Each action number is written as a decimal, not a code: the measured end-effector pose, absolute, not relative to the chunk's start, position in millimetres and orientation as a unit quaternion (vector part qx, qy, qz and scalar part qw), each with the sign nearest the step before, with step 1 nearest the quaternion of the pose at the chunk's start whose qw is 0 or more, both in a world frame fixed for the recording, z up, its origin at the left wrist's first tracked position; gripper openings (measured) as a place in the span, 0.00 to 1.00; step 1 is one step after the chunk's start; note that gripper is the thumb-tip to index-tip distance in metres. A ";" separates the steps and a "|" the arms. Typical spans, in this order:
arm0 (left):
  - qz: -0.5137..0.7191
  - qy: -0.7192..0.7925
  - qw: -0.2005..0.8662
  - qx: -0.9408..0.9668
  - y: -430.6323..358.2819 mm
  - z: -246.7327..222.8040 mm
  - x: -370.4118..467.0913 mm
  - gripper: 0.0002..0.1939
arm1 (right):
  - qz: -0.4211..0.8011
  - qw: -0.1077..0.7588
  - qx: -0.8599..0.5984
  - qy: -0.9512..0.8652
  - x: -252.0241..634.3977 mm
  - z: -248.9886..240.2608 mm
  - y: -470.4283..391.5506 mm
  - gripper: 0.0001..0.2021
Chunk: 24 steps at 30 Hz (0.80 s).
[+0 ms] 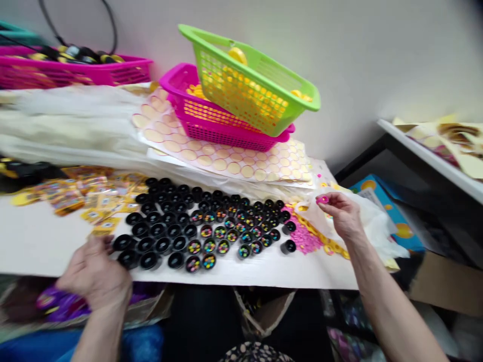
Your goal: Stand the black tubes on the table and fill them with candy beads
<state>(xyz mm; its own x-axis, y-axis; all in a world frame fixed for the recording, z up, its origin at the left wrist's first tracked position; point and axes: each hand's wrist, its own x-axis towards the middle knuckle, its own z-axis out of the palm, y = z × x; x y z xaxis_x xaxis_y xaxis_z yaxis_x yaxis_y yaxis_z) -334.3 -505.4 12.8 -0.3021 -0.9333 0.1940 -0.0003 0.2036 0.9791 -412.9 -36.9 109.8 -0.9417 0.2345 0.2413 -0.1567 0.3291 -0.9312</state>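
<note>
My left hand (98,271) is at the left end of the rows of black cups (163,245), its fingertips beside the nearest cups; what it may hold is too blurred to tell. Several cups toward the middle contain colourful small pieces (194,246), while those at the left look hollow. Over on the right, my right hand (342,213) pinches a small pink piece (322,199) above a white plastic bag (362,221). Flat pink pieces (304,236) lie in a pile between the cups and the bag, next to yellow pieces (330,245).
A green basket (256,85) rests tilted on a pink basket (226,125), both with yellow pieces, over sticker sheets (222,161). Yellow packets (101,196) lie left. Another pink basket (132,70) stands back left. A blue box (392,211) is at the right.
</note>
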 end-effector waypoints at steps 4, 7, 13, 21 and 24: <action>-0.515 -0.606 0.482 0.368 -508.3 9.9 -330.3 0.15 | 0.612 0.051 0.079 -0.785 -408.3 130.8 -123.0 0.11; -0.526 -0.603 0.477 0.364 -506.7 10.3 -328.0 0.16 | 0.552 -0.029 0.168 -0.817 -417.4 129.8 -188.1 0.08; -0.533 -0.601 0.479 0.353 -508.0 7.2 -324.5 0.16 | 0.292 -0.047 0.317 -0.901 -448.5 104.4 -262.0 0.05; -0.519 -0.626 0.471 0.343 -511.3 1.3 -321.0 0.15 | -0.080 -0.021 0.374 -0.924 -444.0 113.1 -288.9 0.10; -0.514 -0.645 0.455 0.337 -512.4 0.1 -319.9 0.16 | -0.100 -0.019 0.375 -0.921 -443.1 114.6 -292.0 0.10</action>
<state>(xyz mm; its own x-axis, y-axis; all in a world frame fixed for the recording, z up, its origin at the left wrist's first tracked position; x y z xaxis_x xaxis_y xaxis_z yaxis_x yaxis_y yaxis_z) -319.9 -512.4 0.1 -0.3598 -0.9016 0.2401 0.0332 0.2448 0.9690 -443.1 -292.0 114.6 -0.7176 -0.6876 -0.1107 -0.6953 0.6985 0.1692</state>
